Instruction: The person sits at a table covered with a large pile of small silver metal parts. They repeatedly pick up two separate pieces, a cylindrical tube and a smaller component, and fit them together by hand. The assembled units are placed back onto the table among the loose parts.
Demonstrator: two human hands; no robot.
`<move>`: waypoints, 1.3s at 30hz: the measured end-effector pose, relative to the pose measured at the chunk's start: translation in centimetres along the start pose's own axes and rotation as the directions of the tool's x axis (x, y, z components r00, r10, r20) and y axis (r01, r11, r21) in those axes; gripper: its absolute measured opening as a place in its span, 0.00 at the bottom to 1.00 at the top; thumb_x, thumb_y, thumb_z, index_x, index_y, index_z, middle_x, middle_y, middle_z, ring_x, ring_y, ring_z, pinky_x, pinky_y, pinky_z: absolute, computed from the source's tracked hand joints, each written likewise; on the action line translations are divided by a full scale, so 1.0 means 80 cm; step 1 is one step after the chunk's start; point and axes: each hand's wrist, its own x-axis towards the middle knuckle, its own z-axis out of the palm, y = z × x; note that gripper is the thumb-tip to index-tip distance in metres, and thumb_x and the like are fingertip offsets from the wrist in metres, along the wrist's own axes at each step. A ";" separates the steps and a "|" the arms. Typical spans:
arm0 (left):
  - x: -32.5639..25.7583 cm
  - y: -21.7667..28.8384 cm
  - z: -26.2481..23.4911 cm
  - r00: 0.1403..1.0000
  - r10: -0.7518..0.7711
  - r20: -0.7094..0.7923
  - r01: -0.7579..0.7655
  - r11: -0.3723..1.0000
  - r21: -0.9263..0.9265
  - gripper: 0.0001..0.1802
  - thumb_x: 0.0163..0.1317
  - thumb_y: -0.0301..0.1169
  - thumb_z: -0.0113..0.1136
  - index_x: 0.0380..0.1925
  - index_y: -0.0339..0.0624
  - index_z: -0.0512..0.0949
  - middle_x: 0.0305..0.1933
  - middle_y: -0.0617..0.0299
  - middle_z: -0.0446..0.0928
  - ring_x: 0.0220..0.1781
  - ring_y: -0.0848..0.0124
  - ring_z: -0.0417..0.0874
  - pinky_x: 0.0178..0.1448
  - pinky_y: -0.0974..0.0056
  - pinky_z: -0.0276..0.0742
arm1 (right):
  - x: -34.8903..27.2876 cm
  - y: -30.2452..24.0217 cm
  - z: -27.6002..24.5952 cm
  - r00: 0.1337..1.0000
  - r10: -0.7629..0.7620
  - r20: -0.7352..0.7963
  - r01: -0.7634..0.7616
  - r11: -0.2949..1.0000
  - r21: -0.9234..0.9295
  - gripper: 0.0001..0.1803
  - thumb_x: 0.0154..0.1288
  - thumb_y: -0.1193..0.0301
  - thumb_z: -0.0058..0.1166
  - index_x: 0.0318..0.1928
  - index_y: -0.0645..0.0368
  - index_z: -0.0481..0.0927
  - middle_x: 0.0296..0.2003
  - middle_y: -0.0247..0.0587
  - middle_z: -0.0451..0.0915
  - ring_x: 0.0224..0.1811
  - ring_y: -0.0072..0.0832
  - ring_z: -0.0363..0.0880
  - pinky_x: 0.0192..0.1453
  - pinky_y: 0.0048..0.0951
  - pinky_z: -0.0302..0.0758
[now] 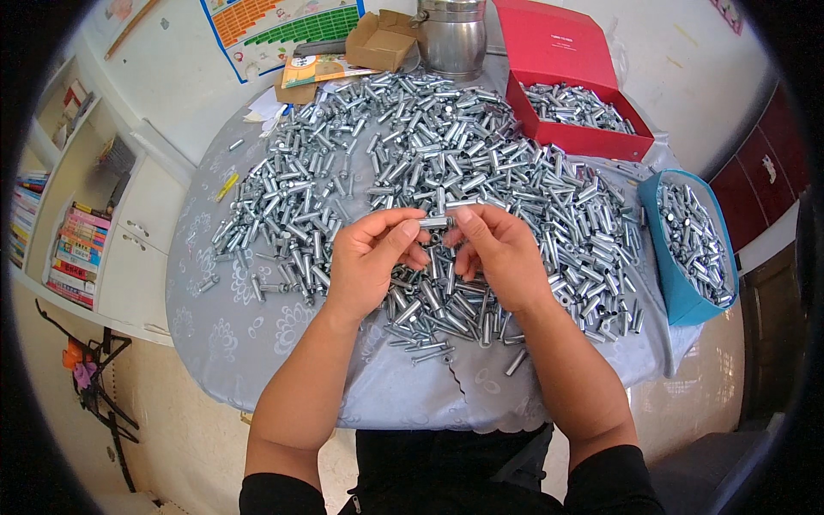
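Left hand (369, 257) and right hand (506, 253) pinch a silver cylindrical metal fastener (436, 222) between them; likely assembly; next probably needs steady alignment.

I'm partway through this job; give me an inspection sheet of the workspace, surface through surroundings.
Surface: table under a grey patterned cloth.
Job's things: metal piece held up; loose heap of silvery bolts and sleeves; more in the open red box and blue container.
Clutter: cardboard box, metal pot, small yellow item.
Hands: left hand and right hand pinch the metal piece at opposite ends.
Cables: nothing seen.
Surroundings: white cabinet with books, left; wall chart behind.
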 end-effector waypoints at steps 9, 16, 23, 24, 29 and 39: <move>0.000 -0.001 0.001 1.000 0.011 -0.001 -0.011 0.999 0.032 0.13 0.67 0.29 0.55 0.47 0.33 0.78 0.36 0.56 0.82 0.29 0.73 0.83 0.35 0.69 0.82 | -0.003 -0.002 0.003 1.000 -0.011 -0.007 0.011 0.999 -0.030 0.12 0.69 0.69 0.54 0.47 0.63 0.78 0.30 0.33 0.78 0.21 0.14 0.73 0.22 0.16 0.69; 0.001 -0.004 -0.001 1.000 0.007 0.000 -0.007 1.000 0.025 0.13 0.68 0.30 0.54 0.47 0.33 0.78 0.36 0.56 0.82 0.29 0.73 0.83 0.35 0.69 0.81 | -0.003 -0.005 0.007 0.998 -0.016 -0.056 0.014 0.999 -0.036 0.09 0.69 0.70 0.54 0.43 0.63 0.79 0.28 0.33 0.79 0.17 0.14 0.72 0.19 0.17 0.68; 0.001 -0.002 0.001 1.000 -0.006 -0.019 0.007 1.000 0.024 0.13 0.68 0.30 0.54 0.47 0.33 0.78 0.36 0.56 0.82 0.29 0.73 0.83 0.34 0.70 0.81 | -0.003 -0.001 0.009 0.994 -0.096 -0.056 0.094 0.995 -0.046 0.09 0.68 0.70 0.54 0.43 0.64 0.79 0.26 0.32 0.78 0.19 0.14 0.73 0.20 0.17 0.69; 0.000 -0.002 0.001 1.000 0.000 -0.016 0.001 1.000 0.026 0.13 0.68 0.30 0.54 0.47 0.33 0.78 0.36 0.56 0.82 0.29 0.73 0.83 0.34 0.70 0.81 | -0.002 0.000 0.005 0.998 -0.050 -0.034 0.048 0.997 -0.054 0.09 0.68 0.71 0.54 0.43 0.64 0.79 0.26 0.32 0.78 0.20 0.14 0.73 0.21 0.17 0.69; 0.001 -0.001 0.002 0.998 -0.033 -0.050 0.034 0.999 0.036 0.13 0.68 0.31 0.54 0.47 0.33 0.78 0.35 0.57 0.82 0.28 0.74 0.82 0.33 0.70 0.81 | -0.001 0.003 0.003 0.993 -0.110 -0.052 0.107 0.992 -0.060 0.09 0.66 0.74 0.55 0.45 0.63 0.79 0.26 0.31 0.77 0.22 0.15 0.74 0.24 0.17 0.70; 0.001 0.002 0.001 0.999 -0.027 -0.041 0.028 1.000 0.009 0.13 0.67 0.31 0.56 0.46 0.33 0.78 0.33 0.58 0.81 0.26 0.74 0.81 0.31 0.71 0.79 | -0.003 0.012 0.005 0.933 -0.360 0.002 0.346 0.895 -0.283 0.20 0.58 0.79 0.61 0.52 0.58 0.79 0.43 0.37 0.76 0.23 0.14 0.71 0.27 0.17 0.69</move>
